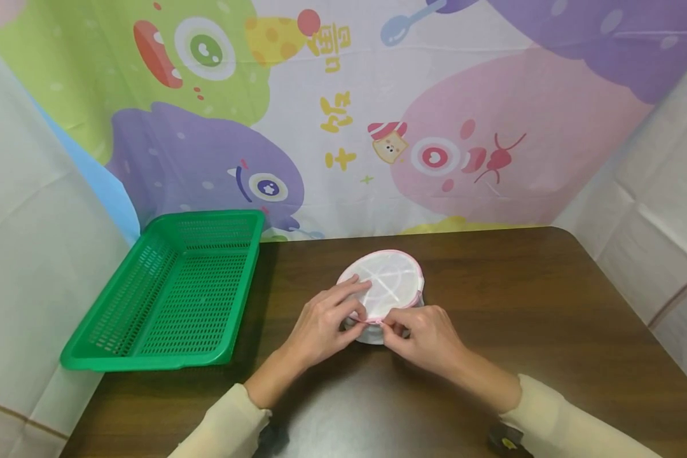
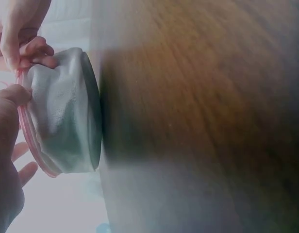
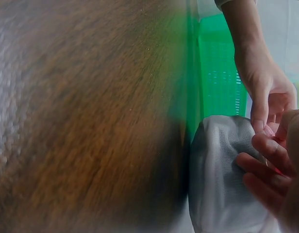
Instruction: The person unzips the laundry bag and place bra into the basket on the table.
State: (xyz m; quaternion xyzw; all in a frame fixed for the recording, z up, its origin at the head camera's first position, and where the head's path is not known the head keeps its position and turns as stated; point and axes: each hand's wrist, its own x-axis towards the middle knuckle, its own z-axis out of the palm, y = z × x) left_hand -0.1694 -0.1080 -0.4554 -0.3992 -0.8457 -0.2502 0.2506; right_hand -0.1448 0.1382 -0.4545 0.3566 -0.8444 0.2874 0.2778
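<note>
A round white mesh laundry bag (image 1: 392,273) with pink zipper trim stands upright on the table, its flat lid facing up. At the rim's near side, my left hand (image 1: 326,318) pinches the pink edge between thumb and index finger, while its other fingers reach over the lid. Just to the right, my right hand (image 1: 426,334) pinches the pink trim at the zipper, its fingertips close beside the left ones. From the left wrist, the bag's soft grey-white side wall (image 2: 62,116) shows slightly creased. The zipper pull is hidden by the fingers.
A green perforated plastic basket (image 1: 243,305) sits at the table's left side. The brown wooden table (image 1: 504,292) ends at a wall hung with a cartoon-printed cloth (image 1: 343,191). Pale wall panels (image 1: 652,210) flank the table.
</note>
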